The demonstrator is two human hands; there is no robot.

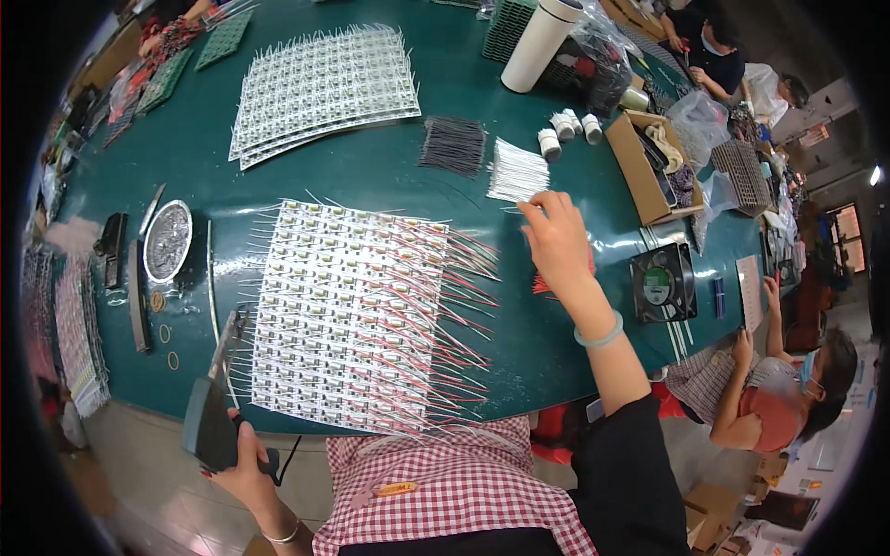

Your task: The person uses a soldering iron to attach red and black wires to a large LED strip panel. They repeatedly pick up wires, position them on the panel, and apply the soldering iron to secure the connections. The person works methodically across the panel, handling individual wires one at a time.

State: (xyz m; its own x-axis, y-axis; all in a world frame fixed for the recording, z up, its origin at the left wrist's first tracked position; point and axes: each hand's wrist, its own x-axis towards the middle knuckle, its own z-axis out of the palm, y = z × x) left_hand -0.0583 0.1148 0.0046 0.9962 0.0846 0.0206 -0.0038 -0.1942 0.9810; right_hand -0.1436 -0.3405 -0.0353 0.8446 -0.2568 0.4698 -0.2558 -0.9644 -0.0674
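Note:
My left hand [246,468] is closed round the handle of a dark soldering gun [211,422], its metal front end pointing up by the left edge of a white circuit board panel [348,315]. Rows of small components cover this panel; white wires stick out at its left, red and white ones at its right. My right hand [556,236] reaches past the panel to a bundle of short white wires [517,171]. Its fingertips are bent together at the bundle's near edge, by a white wire [509,209]. Red wires [540,283] lie partly hidden under that wrist.
A bundle of black wires [452,145] and stacked panels [324,93] lie farther back. At left stand an oval metal dish [169,241] and dark bars. A fan [663,284], a cardboard box [640,185], small white rolls [550,145] and a white flask [542,44] stand right. Co-workers sit at the right.

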